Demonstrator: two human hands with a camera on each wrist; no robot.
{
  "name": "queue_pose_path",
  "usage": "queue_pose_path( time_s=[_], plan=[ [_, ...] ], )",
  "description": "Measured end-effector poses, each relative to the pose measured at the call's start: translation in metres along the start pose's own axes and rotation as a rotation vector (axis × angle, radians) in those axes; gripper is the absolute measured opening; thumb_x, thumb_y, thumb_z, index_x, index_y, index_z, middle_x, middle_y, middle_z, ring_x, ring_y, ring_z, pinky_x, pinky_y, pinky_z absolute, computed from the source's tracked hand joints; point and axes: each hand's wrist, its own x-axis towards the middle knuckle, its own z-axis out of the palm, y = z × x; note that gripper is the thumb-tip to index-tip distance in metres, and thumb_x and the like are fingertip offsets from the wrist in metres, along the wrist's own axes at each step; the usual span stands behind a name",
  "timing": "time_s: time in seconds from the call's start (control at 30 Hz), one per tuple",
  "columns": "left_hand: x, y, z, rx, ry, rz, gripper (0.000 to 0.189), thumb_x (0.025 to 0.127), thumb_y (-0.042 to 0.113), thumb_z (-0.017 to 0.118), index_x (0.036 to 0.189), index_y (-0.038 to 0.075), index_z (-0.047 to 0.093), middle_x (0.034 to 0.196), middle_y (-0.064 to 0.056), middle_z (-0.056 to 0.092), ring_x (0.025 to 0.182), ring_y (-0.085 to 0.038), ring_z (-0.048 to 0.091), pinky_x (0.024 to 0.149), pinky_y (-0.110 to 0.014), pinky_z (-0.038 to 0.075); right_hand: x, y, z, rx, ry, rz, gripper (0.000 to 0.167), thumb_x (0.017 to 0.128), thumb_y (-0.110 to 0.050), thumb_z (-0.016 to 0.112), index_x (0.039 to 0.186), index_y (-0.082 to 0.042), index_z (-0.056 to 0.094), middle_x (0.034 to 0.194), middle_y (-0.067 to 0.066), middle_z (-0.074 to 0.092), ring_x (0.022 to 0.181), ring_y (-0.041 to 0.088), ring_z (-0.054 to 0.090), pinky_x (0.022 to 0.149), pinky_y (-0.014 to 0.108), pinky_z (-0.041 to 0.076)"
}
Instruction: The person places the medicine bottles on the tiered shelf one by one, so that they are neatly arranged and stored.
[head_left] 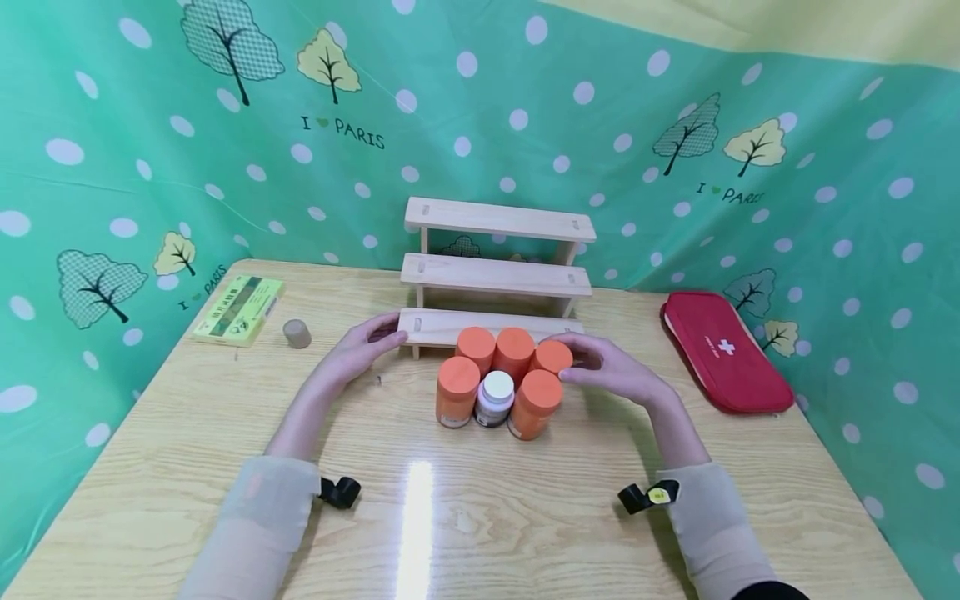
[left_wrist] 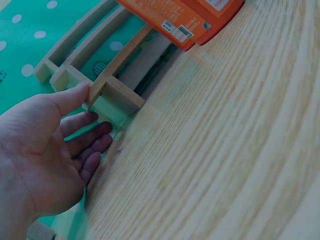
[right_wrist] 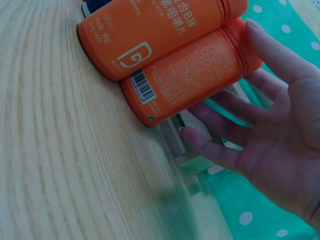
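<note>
In the head view several orange bottles [head_left: 458, 392] stand grouped around a small white-capped bottle [head_left: 495, 398], in front of a three-tier wooden shelf [head_left: 495, 273]. My left hand [head_left: 367, 343] is at the left end of the lowest tier. Its thumb touches the board's end in the left wrist view, the other fingers loosely bent below. My right hand [head_left: 611, 367] holds the rear right orange bottle [right_wrist: 185, 75] by its cap. The thumb lies on one side of the cap and the index finger goes behind it; the other fingers spread away past the bottle.
A red first-aid pouch [head_left: 727, 352] lies at the right of the table [head_left: 360, 517]. Toward the back left are a yellow-green packet [head_left: 238, 310] and a small grey cylinder [head_left: 297, 333]. A green dotted curtain [head_left: 465, 108] hangs behind the shelf and along both sides.
</note>
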Motion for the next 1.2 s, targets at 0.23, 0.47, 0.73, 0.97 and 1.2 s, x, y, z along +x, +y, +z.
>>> queue_pose_path(
  time_s=[0.23, 0.47, 0.73, 0.97, 1.2],
  plan=[
    [0.002, -0.001, 0.001, -0.006, 0.002, 0.004, 0.07, 0.105, 0.043, 0.058, 0.162, 0.012, 0.032, 0.165, -0.02, 0.036, 0.154, -0.04, 0.033, 0.128, -0.056, 0.026, -0.001, 0.001, 0.0, 0.005, 0.046, -0.008, 0.045, 0.096, -0.022, 0.073, 0.14, -0.022, 0.061, 0.136, 0.002, 0.065, 0.124, 0.027, 0.06, 0.104, 0.036, 0.054],
    [0.003, -0.003, 0.001, -0.023, 0.003, -0.016, 0.073, 0.104, 0.044, 0.059, 0.162, 0.01, 0.032, 0.166, -0.019, 0.035, 0.155, -0.039, 0.031, 0.129, -0.054, 0.023, -0.006, 0.003, -0.004, 0.043, 0.102, -0.034, 0.043, 0.097, -0.018, 0.07, 0.14, -0.017, 0.061, 0.133, 0.001, 0.066, 0.121, 0.02, 0.061, 0.099, 0.025, 0.054],
    [0.003, -0.004, -0.001, -0.017, 0.005, -0.013, 0.072, 0.104, 0.043, 0.059, 0.162, 0.01, 0.031, 0.166, -0.02, 0.034, 0.155, -0.04, 0.03, 0.129, -0.055, 0.022, -0.011, 0.002, -0.012, 0.046, 0.188, -0.083, 0.044, 0.099, -0.012, 0.065, 0.142, -0.007, 0.057, 0.127, -0.009, 0.066, 0.116, 0.01, 0.062, 0.098, 0.019, 0.053],
    [0.001, -0.002, -0.001, -0.031, 0.006, 0.002, 0.069, 0.104, 0.041, 0.059, 0.161, 0.011, 0.034, 0.166, -0.019, 0.036, 0.155, -0.039, 0.032, 0.129, -0.055, 0.024, -0.014, -0.004, -0.016, 0.026, 0.241, -0.097, 0.045, 0.098, -0.012, 0.064, 0.142, -0.005, 0.056, 0.125, -0.013, 0.065, 0.114, 0.009, 0.062, 0.096, 0.019, 0.053],
    [0.0, 0.0, 0.001, -0.026, 0.003, 0.002, 0.068, 0.105, 0.041, 0.058, 0.162, 0.012, 0.033, 0.166, -0.019, 0.035, 0.155, -0.039, 0.03, 0.129, -0.055, 0.023, -0.021, -0.01, -0.023, 0.026, 0.282, -0.113, 0.044, 0.098, -0.006, 0.06, 0.142, -0.003, 0.055, 0.122, -0.015, 0.066, 0.11, 0.007, 0.062, 0.092, 0.017, 0.054]
  ],
)
